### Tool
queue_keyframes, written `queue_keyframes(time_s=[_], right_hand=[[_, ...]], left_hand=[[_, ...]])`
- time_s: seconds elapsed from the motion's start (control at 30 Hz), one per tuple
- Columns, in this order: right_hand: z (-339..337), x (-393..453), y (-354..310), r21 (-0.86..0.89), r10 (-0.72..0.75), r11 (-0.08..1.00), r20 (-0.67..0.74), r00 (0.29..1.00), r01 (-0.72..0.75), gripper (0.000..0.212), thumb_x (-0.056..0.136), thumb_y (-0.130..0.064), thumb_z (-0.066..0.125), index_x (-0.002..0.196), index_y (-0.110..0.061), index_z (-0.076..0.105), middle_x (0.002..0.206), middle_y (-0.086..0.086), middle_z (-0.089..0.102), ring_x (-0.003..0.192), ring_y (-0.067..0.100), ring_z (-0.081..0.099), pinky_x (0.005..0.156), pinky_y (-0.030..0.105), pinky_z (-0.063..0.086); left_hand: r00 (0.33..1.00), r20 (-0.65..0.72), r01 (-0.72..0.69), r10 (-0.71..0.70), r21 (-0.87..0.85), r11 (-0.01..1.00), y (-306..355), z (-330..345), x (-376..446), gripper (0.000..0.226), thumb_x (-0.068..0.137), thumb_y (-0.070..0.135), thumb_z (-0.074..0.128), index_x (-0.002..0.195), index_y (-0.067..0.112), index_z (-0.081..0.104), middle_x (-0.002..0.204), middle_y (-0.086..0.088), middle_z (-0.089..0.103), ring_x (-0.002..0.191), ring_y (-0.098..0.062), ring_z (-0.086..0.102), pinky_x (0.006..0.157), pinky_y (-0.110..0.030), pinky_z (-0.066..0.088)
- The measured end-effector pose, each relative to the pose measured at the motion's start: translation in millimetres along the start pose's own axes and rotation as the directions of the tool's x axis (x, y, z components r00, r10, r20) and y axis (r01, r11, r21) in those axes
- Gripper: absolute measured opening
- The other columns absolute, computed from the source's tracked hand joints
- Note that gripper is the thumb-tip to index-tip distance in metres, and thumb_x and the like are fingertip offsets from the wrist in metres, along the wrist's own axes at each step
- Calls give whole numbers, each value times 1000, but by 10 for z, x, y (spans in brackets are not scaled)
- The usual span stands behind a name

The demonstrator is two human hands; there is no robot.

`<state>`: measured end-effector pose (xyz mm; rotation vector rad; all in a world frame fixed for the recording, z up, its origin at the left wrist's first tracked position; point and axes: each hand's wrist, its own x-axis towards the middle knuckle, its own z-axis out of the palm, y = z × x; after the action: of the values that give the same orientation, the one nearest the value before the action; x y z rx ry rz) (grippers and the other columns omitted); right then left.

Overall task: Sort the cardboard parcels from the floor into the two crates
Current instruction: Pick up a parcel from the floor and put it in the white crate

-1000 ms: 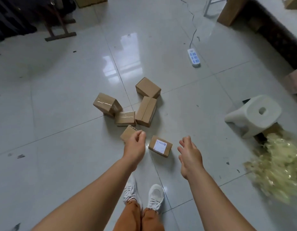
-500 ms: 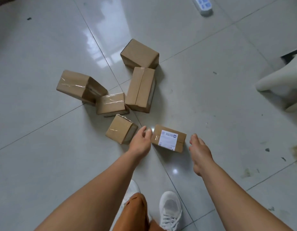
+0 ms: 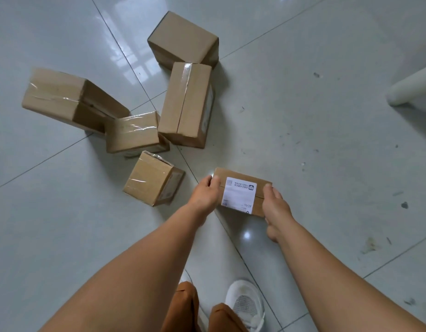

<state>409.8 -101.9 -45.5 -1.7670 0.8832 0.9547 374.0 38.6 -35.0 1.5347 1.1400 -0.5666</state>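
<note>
A small cardboard parcel with a white label lies on the tiled floor just in front of me. My left hand grips its left end and my right hand grips its right end. Beyond it lie several more taped brown parcels: a small one to the left, a flat one, a long one, a large tilted one and one at the back. No crate is in view.
A white plastic stool pokes in at the right edge. My white shoes and orange trousers are at the bottom. The pale glossy floor tiles carry a few dirt marks on the right.
I have bent lower, so the parcels look bigger. Both hands have moved in from beside the labelled parcel and closed on its two ends.
</note>
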Motion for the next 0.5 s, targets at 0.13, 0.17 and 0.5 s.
queue_keyframes(time_s=[0.13,0.17,0.5], right_hand=[[-131,-418,-210,88,-7,996,-16,1000,8,49,99,-50,33,143,-28,39,129,-1,51,109,18,49,96,32,37],[-167,-564,-286,114,-12,993,-16,1000,14,48,98,-50,34,141,-28,41,124,-1,54,106,18,52,94,32,40],[-630,-2262,-1267,172,-124,977,-20,992,125,39,99,-46,34,122,-20,51,83,2,54,67,14,50,54,25,34]], left_hand=[[999,-37,-27,24,-86,996,216,-197,-337,36,98,37,33,92,10,56,98,-9,57,87,-20,52,72,-27,40],[999,-42,-27,22,-106,994,297,-263,-457,38,96,41,33,92,11,57,102,-13,57,90,-22,53,74,-32,42],[991,-130,-75,35,-320,945,1305,-1004,-2020,41,97,52,36,108,16,53,88,-3,55,77,-14,52,62,-28,38]])
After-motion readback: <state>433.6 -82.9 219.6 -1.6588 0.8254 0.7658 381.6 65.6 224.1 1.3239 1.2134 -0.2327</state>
